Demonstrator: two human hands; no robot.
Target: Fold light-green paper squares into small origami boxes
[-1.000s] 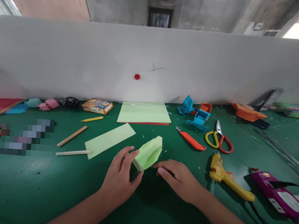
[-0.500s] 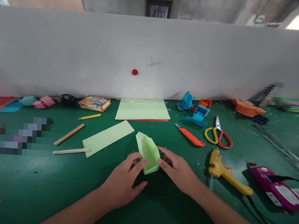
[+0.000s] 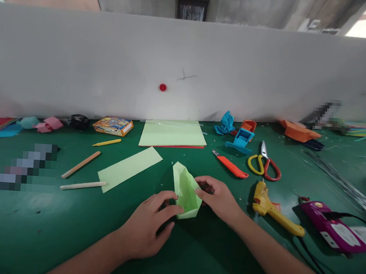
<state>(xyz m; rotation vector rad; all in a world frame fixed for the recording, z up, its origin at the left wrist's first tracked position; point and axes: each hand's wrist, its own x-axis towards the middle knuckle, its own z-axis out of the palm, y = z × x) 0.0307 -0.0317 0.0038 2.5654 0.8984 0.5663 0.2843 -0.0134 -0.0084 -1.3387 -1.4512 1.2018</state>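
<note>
Pale-green folded paper [image 3: 190, 189] is at the counter's [image 3: 206, 255] near middle — right hand [image 3: 221, 199] pinching its right wall, left hand [image 3: 147, 224] spread but touching its left side, probably to steady it.

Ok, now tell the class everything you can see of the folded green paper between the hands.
The folded paper is light green, creased into a hollow, open-topped shape with thin, angled walls. Its far end narrows to a blunt tip; its near end has a straight edge. The right hand holds its right wall, thumb on the inner side; fingers of the left hand reach its left side, that thumb apart. Whether it rests on the green table cannot be told.
</note>
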